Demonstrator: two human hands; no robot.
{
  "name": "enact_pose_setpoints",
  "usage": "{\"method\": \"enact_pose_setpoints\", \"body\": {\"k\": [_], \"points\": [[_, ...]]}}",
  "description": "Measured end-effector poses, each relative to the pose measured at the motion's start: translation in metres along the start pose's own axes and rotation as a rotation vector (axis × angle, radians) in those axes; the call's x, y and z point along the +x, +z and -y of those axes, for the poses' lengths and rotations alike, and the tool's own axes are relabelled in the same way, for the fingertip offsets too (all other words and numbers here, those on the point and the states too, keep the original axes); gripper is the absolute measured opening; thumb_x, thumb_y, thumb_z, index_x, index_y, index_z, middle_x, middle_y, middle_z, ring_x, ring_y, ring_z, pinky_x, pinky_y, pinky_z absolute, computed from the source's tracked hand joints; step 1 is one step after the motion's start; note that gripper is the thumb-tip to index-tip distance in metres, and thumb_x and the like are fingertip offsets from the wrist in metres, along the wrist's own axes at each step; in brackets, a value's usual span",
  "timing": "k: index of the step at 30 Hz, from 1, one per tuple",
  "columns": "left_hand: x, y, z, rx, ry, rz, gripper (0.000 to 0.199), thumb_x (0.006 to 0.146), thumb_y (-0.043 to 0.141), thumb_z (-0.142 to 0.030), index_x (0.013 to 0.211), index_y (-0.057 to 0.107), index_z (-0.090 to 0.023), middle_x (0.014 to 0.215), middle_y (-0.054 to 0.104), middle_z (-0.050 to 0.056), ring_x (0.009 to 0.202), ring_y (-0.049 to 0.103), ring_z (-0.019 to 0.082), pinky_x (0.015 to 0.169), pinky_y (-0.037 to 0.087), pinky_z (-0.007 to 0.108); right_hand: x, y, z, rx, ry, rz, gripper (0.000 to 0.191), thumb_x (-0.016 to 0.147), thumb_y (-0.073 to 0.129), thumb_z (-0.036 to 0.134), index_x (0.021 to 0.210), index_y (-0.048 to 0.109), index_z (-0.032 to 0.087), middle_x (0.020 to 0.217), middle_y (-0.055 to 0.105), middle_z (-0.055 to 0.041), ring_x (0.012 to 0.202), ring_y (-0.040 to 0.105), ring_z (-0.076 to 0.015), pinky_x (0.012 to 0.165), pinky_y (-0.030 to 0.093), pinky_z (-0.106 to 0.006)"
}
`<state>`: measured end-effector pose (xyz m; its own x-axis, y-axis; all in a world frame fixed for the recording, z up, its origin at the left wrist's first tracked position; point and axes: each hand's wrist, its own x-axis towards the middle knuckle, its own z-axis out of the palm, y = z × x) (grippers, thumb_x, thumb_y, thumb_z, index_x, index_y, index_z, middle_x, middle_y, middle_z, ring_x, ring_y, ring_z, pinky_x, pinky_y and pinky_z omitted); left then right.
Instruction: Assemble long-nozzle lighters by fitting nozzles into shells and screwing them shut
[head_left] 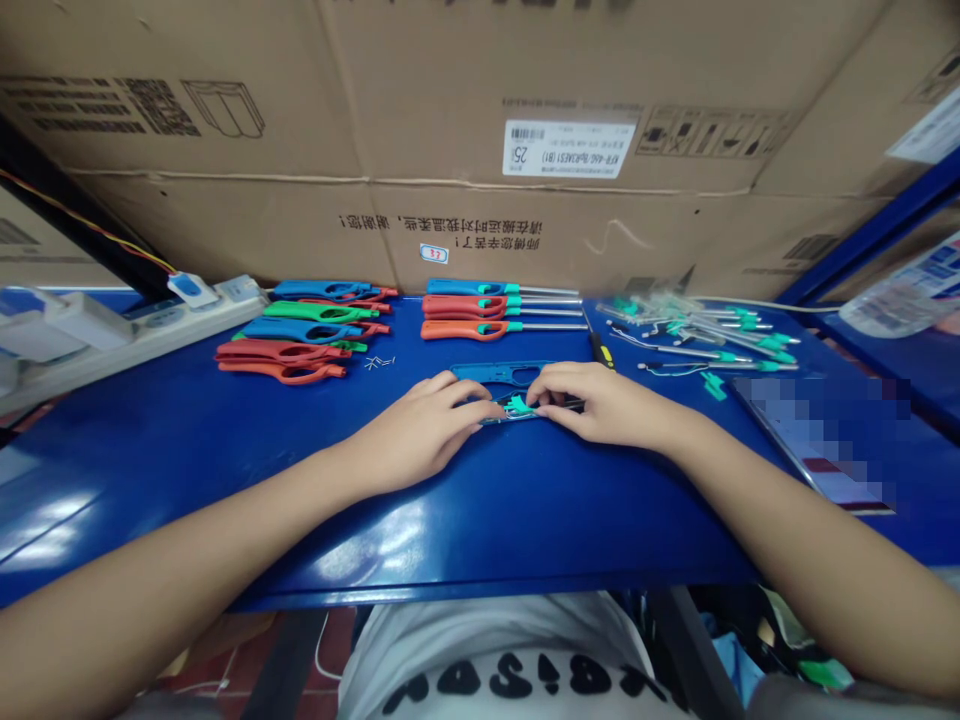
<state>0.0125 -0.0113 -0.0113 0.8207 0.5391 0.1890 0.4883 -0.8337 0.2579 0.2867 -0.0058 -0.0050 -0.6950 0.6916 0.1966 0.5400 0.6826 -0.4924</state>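
Green plastic piece [519, 405] sat between my curled left hand [427, 425] and right hand [596, 402], before a blue half-shell [484, 373] the right partly hid. Whether either hand gripped, I couldn't tell.

soft light, white glare on the tabletop [367, 550], stretched edges, a pixelated patch at right.

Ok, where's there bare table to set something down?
Bare table runs from the left hand and right hand to the near edge, and between the power strip and left forearm. Crowded: the back, with coloured handles, lighters and metal rods, plus a screen at right.
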Motion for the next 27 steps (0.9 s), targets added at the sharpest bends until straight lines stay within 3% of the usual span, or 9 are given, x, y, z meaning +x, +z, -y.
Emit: {"method": "enact_pose_setpoints", "body": {"k": [6,9,12,15,19,23,27], "points": [[0.000,0.001,0.001,0.028,0.000,0.024,0.039,0.105,0.040,-0.022,0.139,0.058,-0.031,0.134,0.060,0.008,0.110,0.052,0.026,0.097,0.045,0.043,0.001,0.002,-0.001,0.011,-0.013,-0.007,0.007,0.094,0.058,0.019,0.096,0.065,0.018,0.086,0.063,-0.0039,0.074,0.057,-0.0155,0.067,0.047,-0.028],[0.000,0.001,0.001,0.037,0.004,0.033,0.040,0.105,0.039,-0.022,0.140,0.057,-0.031,0.136,0.059,0.008,0.111,0.051,0.026,0.098,0.045,0.044,0.001,0.002,-0.005,-0.045,-0.034,-0.070,0.015,0.095,0.054,0.017,0.103,0.067,0.020,0.098,0.064,-0.0071,0.088,0.060,-0.0189,0.079,0.050,-0.033],[-0.001,0.000,0.000,0.058,0.007,0.041,0.043,0.104,0.040,-0.018,0.141,0.056,-0.031,0.137,0.058,0.008,0.112,0.051,0.026,0.099,0.045,0.045,0.001,0.002,-0.012,-0.252,0.008,-0.152,0.022,0.095,0.053,0.016,0.111,0.068,0.021,0.113,0.063,-0.0108,0.107,0.058,-0.0262,0.094,0.045,-0.045],[-0.001,0.001,-0.001,0.080,0.010,0.040,0.046,0.101,0.042,-0.014,0.142,0.055,-0.031,0.137,0.058,0.008,0.113,0.051,0.027,0.099,0.046,0.046,0.001,0.001,-0.019,-0.369,0.071,-0.146,0.015,0.094,0.059,0.023,0.105,0.069,0.022,0.118,0.062,-0.0112,0.111,0.057,-0.0292,0.096,0.042,-0.050],[-0.001,0.002,0.000,0.059,0.016,0.018,0.044,0.102,0.042,-0.014,0.140,0.057,-0.031,0.136,0.059,0.008,0.117,0.052,0.027,0.100,0.046,0.047,0.000,-0.004,-0.020,-0.393,0.079,-0.115,0.007,0.093,0.062,0.026,0.094,0.066,0.020,0.116,0.063,-0.0108,0.109,0.060,-0.0292,0.092,0.044,-0.048],[0.000,0.000,0.003,0.015,0.003,-0.093,0.035,0.102,0.048,-0.020,0.134,0.060,-0.027,0.132,0.060,0.009,0.119,0.054,0.026,0.102,0.046,0.045,0.001,-0.005,-0.013,-0.267,0.125,-0.205,0.007,0.095,0.057,0.026,0.096,0.061,0.020,0.103,0.068,-0.0092,0.090,0.065,-0.0235,0.081,0.051,-0.041],[0.000,-0.008,0.007,0.093,-0.008,-0.282,0.037,0.099,0.057,-0.027,0.136,0.058,-0.024,0.136,0.058,0.011,0.127,0.051,0.028,0.108,0.043,0.048,0.005,0.000,-0.008,0.179,0.289,-0.362,0.012,0.093,0.060,0.033,0.091,0.059,0.021,0.081,0.067,-0.0042,0.069,0.066,-0.0188,0.065,0.056,-0.035]]}}
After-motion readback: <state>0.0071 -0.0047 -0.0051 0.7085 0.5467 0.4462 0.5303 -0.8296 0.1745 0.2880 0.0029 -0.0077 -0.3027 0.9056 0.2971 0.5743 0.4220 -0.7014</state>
